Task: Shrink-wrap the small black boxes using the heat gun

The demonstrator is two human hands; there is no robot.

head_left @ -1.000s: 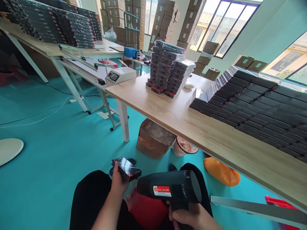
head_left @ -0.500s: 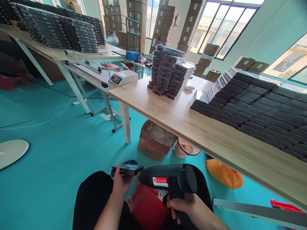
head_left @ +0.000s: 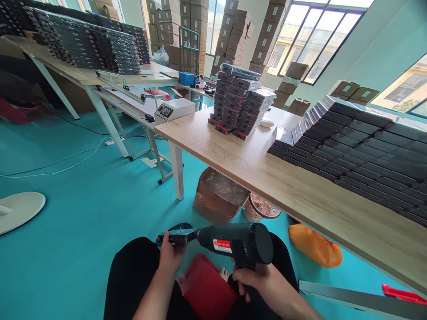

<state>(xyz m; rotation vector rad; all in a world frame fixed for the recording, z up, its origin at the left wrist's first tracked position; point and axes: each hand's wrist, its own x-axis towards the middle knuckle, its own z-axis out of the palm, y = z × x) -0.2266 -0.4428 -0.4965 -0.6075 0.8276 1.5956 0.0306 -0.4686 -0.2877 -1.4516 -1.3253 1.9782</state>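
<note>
HUA LAI SHI can be read on the red-and-white label (head_left: 222, 246) stuck to the side of the black heat gun (head_left: 243, 238); the line beneath is too small to be made out. The gun's handle is enclosed by the right grip (head_left: 252, 280), fingers wrapped around it, and its lower end is lost against the dark trousers. The black box (head_left: 176, 238) is held in the left grip (head_left: 171, 255), closed on it with the thumb laid against the near edge; most of the fingers are hidden, and the print on the edge is blurred. The box is held out in front of the knees, lower than the bench (head_left: 230, 153), with the nozzle aimed at its end; whether the two touch cannot be told. On the bench, film-wrapped stacks (head_left: 238, 104) are seen beside rows of black boxes (head_left: 363, 146), which are cut off at the right. Pale labels on the brown cartons (head_left: 266, 42) behind cannot be read. Under the bench, an open carton (head_left: 213, 204) and a basket (head_left: 252, 212) are partly hidden by its edge.
</note>
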